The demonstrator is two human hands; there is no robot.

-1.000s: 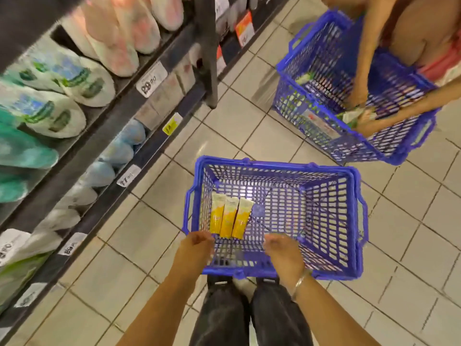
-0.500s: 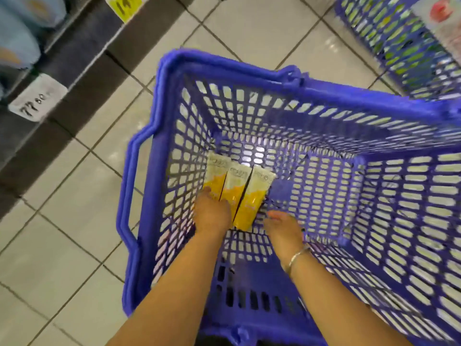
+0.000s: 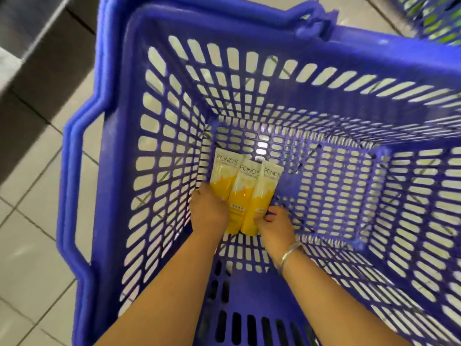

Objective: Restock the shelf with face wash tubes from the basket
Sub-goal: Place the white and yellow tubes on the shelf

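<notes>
Both your hands are down inside the blue basket [image 3: 119,171], at its bottom near the left wall. 3 yellow-and-white tubes [image 3: 245,193] lie there side by side, touching, each printed POND'S at the white far end, with the yellow ends toward you. The left tube [image 3: 222,174] lies just beside the basket's left wall, the middle tube [image 3: 243,193] overlaps its edge, and the right tube [image 3: 262,196] leans on the middle one.

Your left hand [image 3: 208,213] rests knuckles-up over the near end of the left tube and covers it; its fingers curl down on the far side, out of sight, so you cannot tell whether they have closed on the tube. Its right edge touches the middle tube.

Your right hand [image 3: 274,224] sits at the near right corner of the group, fingers [image 3: 268,217] bent and partly spread, tips touching the lower edge of the right tube. It is loosely curled, not wrapped around anything. A silver bracelet [image 3: 289,254] circles that wrist.

The basket stands on a pale tile floor [image 3: 27,245]. A second blue basket [image 3: 431,18] shows at the top right corner, blurred.
</notes>
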